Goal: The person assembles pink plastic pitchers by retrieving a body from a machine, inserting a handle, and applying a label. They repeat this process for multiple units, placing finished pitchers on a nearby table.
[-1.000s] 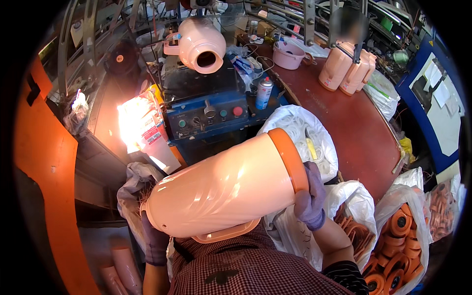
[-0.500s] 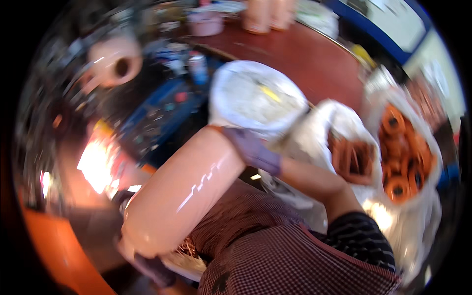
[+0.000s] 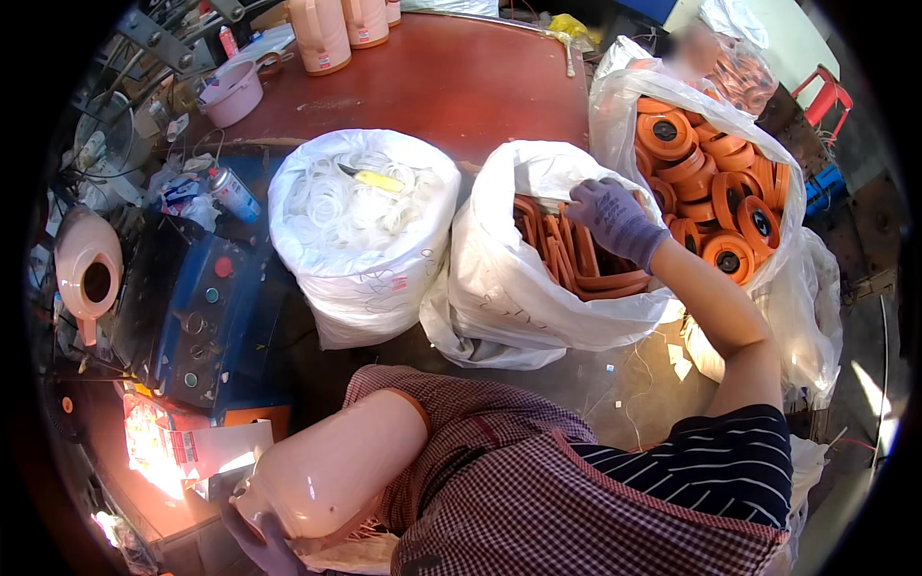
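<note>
One pink shell slants at lower left, left grip round its end; right grip, closure unclear, overlies centre-right orange handles.

My purple-gloved left hand partly hides one pink cylindrical plastic jug; the upper edge cuts off far upright pink plastic jugs.

Right hand outstretched, left hand curled low

The right hand has free way into the middle sack from above; its rim blocks the sides. Ring sack and lid sack stand close, left and right. Toward the jug, a gap lies open.
</note>
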Motion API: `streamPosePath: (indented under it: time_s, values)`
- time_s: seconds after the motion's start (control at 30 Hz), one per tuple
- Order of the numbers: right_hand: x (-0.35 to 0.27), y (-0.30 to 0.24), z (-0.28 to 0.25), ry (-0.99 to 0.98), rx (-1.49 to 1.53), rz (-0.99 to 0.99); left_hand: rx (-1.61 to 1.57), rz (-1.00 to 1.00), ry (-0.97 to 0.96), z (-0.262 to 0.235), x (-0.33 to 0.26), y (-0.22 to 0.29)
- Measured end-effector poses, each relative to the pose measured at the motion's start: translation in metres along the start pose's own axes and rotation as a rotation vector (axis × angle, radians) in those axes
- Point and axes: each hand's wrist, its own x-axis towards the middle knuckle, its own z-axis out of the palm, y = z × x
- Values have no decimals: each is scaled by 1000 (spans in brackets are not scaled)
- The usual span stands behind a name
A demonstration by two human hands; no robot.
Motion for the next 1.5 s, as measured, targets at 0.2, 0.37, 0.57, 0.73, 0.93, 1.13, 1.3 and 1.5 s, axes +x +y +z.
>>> streamPosePath:
  time_s: [0.2,0.37,0.57,0.73,0.93,1.13,1.3,1.5]
  values:
    - [12,15,92,-55,19,-395,117,238,-264,2,-6,42]
    - [71,63,48,30,171,-118,-88,47,22,33,-1,43]
    - [150,21,-27,124,-303,-269,0,78,-26,25,2,53]
    - [203,34,-21,-106,-476,-92,112,66,98,18,-25,39]
    - [265,10,-124,-47,-633,87,69,22,177,47,-38,53]
    - [178,-238,-287,312,-169,-880,508,589,-93,99,-13,111]
    - [113,-288,-303,865,-114,-1053,366,306,104,89,-22,102]
    - [132,-330,-298,711,157,-1305,476,388,156,85,-31,81]
